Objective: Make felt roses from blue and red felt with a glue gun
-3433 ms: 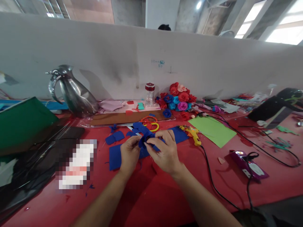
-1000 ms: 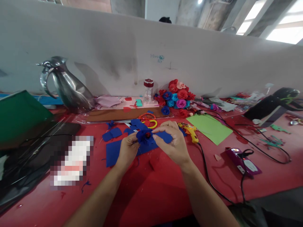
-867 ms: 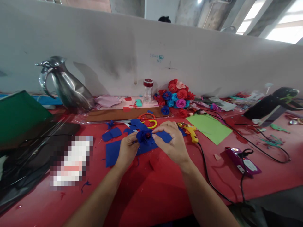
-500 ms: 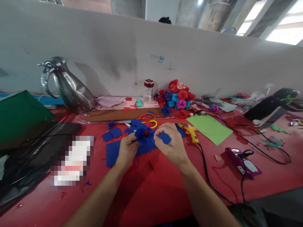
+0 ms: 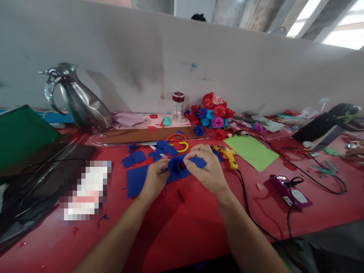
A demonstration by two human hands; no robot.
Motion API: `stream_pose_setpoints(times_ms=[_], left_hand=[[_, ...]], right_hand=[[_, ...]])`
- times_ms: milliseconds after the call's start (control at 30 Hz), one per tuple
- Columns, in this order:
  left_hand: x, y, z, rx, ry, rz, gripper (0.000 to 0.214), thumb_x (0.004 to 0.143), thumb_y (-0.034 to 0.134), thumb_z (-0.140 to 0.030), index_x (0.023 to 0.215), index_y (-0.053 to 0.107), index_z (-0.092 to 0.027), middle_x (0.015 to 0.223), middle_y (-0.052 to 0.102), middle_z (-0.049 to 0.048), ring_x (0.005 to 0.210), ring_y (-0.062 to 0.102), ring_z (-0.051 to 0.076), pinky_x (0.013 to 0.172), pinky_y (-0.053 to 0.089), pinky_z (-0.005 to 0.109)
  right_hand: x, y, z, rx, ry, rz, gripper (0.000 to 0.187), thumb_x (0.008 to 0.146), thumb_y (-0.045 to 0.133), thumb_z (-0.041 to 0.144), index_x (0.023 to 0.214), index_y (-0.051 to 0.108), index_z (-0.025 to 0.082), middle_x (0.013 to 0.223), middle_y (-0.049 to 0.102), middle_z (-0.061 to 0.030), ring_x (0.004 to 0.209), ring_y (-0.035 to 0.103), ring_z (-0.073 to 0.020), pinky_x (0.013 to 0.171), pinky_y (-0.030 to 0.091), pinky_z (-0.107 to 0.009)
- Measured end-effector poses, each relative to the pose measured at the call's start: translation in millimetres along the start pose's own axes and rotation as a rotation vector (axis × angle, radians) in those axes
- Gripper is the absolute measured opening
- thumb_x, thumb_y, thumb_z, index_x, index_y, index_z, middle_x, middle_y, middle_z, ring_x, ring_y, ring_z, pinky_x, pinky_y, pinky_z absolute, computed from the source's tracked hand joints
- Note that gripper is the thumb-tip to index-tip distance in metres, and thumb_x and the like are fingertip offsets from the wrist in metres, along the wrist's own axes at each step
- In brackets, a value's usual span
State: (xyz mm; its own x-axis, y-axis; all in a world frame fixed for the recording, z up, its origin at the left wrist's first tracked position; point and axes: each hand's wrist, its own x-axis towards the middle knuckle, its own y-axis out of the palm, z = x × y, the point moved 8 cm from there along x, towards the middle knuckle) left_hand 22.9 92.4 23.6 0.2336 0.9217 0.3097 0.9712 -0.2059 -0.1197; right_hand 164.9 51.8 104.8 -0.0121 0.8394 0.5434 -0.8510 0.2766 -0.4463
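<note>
Red-topped table (image 5: 176,227) is backed by a white partition (image 5: 119,45). Blue paper flower (image 5: 175,168) is held above the table's middle, gripped by the left hand (image 5: 156,177); its open side is touched by curled fingertips of the right hand (image 5: 204,167), whether pinched cannot be told. Blue paper sheet (image 5: 137,182) is laid below. Yellow glue gun (image 5: 229,156) is placed beside lime-green paper (image 5: 252,152). Steel jug (image 5: 83,105) and paper roses (image 5: 218,111) are set along the far edge.

Handwriting (image 5: 189,66) on the pale partition (image 5: 113,49).
From where I stood, the lower line (image 5: 192,69) in blue-green appeared to read "167"; the line above (image 5: 186,63), ending in a scribble (image 5: 194,65), was illegible.
</note>
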Motion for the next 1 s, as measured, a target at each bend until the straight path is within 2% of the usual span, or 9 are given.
stream_pose_setpoints(times_ms=[133, 300, 400, 500, 667, 833, 1000], left_hand=[[-3, 6.0, 1, -0.006, 0.000, 0.042, 0.021, 0.068, 0.049, -0.011, 0.061, 0.068, -0.017, 0.072, 0.065, 0.0034, 0.070, 0.059, 0.015, 0.064, 0.049, 0.025], [-2, 9.4, 0, 0.031, 0.015, 0.082, 0.023, 0.065, 0.048, -0.008, 0.061, 0.068, -0.017, 0.073, 0.067, 0.0033, 0.073, 0.062, 0.016, 0.067, 0.050, 0.025], [-2, -0.2, -5, 0.071, 0.042, -0.009, 0.026, 0.063, 0.047, -0.006, 0.065, 0.070, -0.018, 0.075, 0.069, 0.0031, 0.075, 0.064, 0.017, 0.070, 0.050, 0.026], [-3, -14.2, -14, 0.134, 0.092, -0.152, 0.023, 0.064, 0.050, -0.008, 0.067, 0.070, -0.019, 0.072, 0.070, 0.0021, 0.070, 0.063, 0.016, 0.068, 0.051, 0.026], [-10, -24.6, -32, 0.219, 0.210, -0.295, 0.018, 0.070, 0.054, -0.013, 0.070, 0.071, -0.019, 0.075, 0.072, 0.0026, 0.070, 0.065, 0.016, 0.068, 0.052, 0.025], [-13, -27.3, -33, 0.319, 0.181, -0.358, 0.016, 0.074, 0.055, -0.016, 0.071, 0.071, -0.018, 0.074, 0.072, 0.0034, 0.067, 0.065, 0.014, 0.065, 0.052, 0.023], [-14, -30.4, -29, 0.357, 0.136, -0.388, 0.015, 0.075, 0.057, -0.017, 0.071, 0.072, -0.018, 0.077, 0.073, 0.0039, 0.070, 0.065, 0.015, 0.068, 0.052, 0.024]], right_hand=[[-1, 5, -6, 0.022, 0.042, -0.011, 0.011, 0.076, 0.060, 0.021, 0.065, 0.062, 0.021, 0.073, 0.061, 0.0003, 0.079, 0.055, -0.0177, 0.082, 0.038, -0.037], [-2, 7, -6, 0.004, 0.057, -0.028, 0.010, 0.077, 0.061, 0.021, 0.068, 0.064, 0.022, 0.073, 0.061, 0.0002, 0.079, 0.055, -0.0175, 0.080, 0.040, -0.036], [-4, -4, 3, -0.043, -0.006, -0.147, 0.009, 0.080, 0.059, 0.022, 0.072, 0.063, 0.022, 0.077, 0.060, -0.0008, 0.080, 0.055, -0.0177, 0.080, 0.040, -0.036], [-10, -13, 19, -0.163, -0.146, -0.273, 0.005, 0.078, 0.060, 0.020, 0.073, 0.061, 0.021, 0.080, 0.059, -0.0014, 0.080, 0.054, -0.0179, 0.080, 0.039, -0.037], [-18, -3, 34, -0.274, -0.282, -0.283, 0.006, 0.075, 0.065, 0.023, 0.080, 0.062, 0.022, 0.088, 0.057, -0.0028, 0.085, 0.054, -0.0192, 0.082, 0.039, -0.037], [-23, 0, 42, -0.335, -0.319, -0.344, 0.007, 0.077, 0.064, 0.025, 0.083, 0.060, 0.023, 0.091, 0.054, -0.0036, 0.087, 0.052, -0.0202, 0.082, 0.039, -0.038], [-23, 4, 34, -0.404, -0.227, -0.315, 0.002, 0.077, 0.065, 0.025, 0.078, 0.065, 0.026, 0.093, 0.054, -0.0049, 0.091, 0.050, -0.0231, 0.085, 0.038, -0.041]])
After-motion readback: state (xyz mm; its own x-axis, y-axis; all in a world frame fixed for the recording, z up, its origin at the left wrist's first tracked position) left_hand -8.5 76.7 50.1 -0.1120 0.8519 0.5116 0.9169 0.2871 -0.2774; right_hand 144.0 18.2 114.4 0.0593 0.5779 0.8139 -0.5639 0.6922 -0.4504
